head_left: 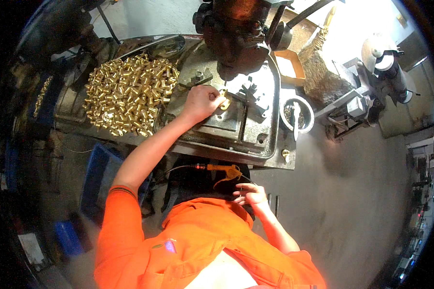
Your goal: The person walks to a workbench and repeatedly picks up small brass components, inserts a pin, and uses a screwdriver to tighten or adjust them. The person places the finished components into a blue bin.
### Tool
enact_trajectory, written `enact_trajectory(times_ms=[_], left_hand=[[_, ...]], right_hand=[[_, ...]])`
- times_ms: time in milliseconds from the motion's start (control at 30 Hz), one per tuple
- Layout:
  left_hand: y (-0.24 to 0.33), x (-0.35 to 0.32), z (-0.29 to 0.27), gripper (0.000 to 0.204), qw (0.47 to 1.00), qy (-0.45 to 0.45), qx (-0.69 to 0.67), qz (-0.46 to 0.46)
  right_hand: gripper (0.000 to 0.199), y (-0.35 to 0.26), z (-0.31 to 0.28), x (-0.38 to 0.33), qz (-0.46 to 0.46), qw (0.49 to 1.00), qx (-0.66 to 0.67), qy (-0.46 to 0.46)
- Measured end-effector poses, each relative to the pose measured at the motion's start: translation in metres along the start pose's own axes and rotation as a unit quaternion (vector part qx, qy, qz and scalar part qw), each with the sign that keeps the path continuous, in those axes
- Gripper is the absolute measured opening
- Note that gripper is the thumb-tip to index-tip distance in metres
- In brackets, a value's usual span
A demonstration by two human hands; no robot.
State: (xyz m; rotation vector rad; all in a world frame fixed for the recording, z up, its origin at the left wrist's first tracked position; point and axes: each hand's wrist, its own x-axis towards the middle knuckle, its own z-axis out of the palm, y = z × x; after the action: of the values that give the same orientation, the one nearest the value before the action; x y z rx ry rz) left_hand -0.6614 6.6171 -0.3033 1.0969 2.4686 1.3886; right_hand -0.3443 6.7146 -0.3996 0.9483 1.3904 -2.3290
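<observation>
My left hand [203, 102] reaches over the machine's metal table [202, 137]. Its thumb and fingers are pinched on a small brass fitting [225, 103] directly beneath the drill head [236, 48]. Dark clamp blocks [249, 89] stand just right of the fitting. Down by my lap, my right hand [251, 194] hangs with its fingers loosely apart and nothing visible in them. Close above it lies an orange air blow gun [222, 169], its thin nozzle pointing toward that hand.
A large heap of brass fittings [130, 94] covers the bench at left. To the right are a white bowl [309, 126] with a white-handled tool, an orange-yellow tray [291, 79] and a bench machine [354, 106]. A blue crate [89, 190] sits below the bench.
</observation>
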Motion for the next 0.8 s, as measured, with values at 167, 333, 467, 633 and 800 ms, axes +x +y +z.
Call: enact_trajectory(times_ms=[167,333,467,633,800], left_hand=[[0.008,0.001,0.006,0.021,0.998,0.036,0.045,0.025],[0.005,-0.002,0.007,0.020,0.996,0.038,0.075,0.042],[0.004,-0.003,0.009,0.019,0.991,0.053,0.112,0.056],[-0.007,0.007,0.019,0.018,0.973,0.108,0.144,0.147],[-0.005,0.007,0.022,0.015,0.972,0.106,0.169,0.125]], right_hand=[[0.050,-0.033,-0.023,-0.012,-0.083,0.994,-0.031,0.065],[0.053,-0.069,-0.046,-0.026,-0.253,0.962,-0.073,0.066],[0.054,-0.122,-0.059,-0.036,-0.304,0.940,-0.082,0.133],[0.052,-0.144,-0.059,-0.040,-0.321,0.936,-0.068,0.131],[0.051,-0.140,-0.078,-0.031,-0.323,0.917,-0.135,0.191]])
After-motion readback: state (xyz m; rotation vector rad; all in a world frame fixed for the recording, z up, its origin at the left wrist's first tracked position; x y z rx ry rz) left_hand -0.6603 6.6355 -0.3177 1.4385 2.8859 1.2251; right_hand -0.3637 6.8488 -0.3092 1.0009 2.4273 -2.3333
